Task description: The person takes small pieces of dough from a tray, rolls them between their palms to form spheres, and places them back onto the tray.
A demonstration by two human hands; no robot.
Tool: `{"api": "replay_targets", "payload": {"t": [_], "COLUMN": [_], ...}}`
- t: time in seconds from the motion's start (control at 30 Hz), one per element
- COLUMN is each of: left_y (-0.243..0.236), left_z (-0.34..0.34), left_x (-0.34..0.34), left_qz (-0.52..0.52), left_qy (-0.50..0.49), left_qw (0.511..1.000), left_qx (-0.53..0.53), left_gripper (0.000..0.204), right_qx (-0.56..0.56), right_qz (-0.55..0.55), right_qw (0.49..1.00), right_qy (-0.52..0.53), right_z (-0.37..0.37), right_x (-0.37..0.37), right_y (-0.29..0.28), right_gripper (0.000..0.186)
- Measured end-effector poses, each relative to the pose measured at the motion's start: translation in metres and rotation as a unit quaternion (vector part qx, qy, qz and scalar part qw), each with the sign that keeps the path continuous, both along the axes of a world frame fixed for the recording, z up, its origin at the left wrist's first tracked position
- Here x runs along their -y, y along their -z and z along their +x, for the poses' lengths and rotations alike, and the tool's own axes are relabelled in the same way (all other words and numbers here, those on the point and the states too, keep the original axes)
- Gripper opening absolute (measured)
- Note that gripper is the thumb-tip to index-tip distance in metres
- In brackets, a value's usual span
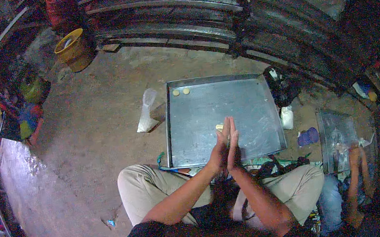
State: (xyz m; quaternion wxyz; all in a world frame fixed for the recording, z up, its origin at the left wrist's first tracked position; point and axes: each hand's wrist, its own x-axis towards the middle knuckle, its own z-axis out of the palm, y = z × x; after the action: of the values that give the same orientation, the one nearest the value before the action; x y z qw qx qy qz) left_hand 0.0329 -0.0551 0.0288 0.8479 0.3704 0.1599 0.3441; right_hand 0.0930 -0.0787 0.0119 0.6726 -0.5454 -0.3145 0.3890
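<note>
One pale dough piece [219, 127] lies just left of the fingers [233, 126].

left hand [223, 144] against right hand [234, 145], above metal tray [245, 99], two pale discs [186, 91] inside

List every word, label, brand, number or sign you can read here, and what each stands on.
None can be read.
Metal tray: no lettering visible.
White bag right of the tray: any print is too small to make out.
Clear bag left of the tray: no print can be made out.
Purple item farther right: too blurred to tell.
Yellow bucket: no legible marking.
</note>
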Motion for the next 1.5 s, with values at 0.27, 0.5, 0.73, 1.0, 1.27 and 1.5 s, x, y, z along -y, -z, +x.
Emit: {"api": "replay_targets", "payload": {"t": [0.27,0.5,0.73,1.0,1.27,1.5], "left_y": [0.053,0.015,-0.016,-0.002,0.022,-0.005], "left_z": [-0.004,0.001,0.000,-0.006,0.003,-0.005], "left_x": [0.005,-0.020,0.013,-0.009,0.020,-0.012], "left_qz": [0.100,-0.224,-0.043,-0.128,-0.056,-0.129], "left_qy": [0.088,0.102,0.059,0.073,0.059,0.077], "left_qw": [0.990,0.908,0.994,0.969,0.996,0.971], "left_qx": [-0.042,0.339,0.084,0.200,0.023,0.188], "left_gripper": [0.080,0.090,0.089,0.095,0.079,0.094], "right_qx": [0.115,-0.192,0.128,-0.233,0.117,-0.206], "right_qz": [0.046,0.031,-0.010,-0.087,-0.085,-0.110], "right_qw": [0.991,0.979,0.985,0.963,0.987,0.967], "right_qy": [0.044,0.066,0.118,0.108,0.074,0.099], "right_z": [0.011,0.029,0.018,0.007,0.019,0.019], "right_x": [-0.004,-0.016,-0.008,-0.011,-0.002,-0.007], "right_y": [0.014,-0.013,0.024,-0.042,0.014,-0.037], "right_gripper": [0.071,0.072,0.069,0.078,0.066,0.084]}}
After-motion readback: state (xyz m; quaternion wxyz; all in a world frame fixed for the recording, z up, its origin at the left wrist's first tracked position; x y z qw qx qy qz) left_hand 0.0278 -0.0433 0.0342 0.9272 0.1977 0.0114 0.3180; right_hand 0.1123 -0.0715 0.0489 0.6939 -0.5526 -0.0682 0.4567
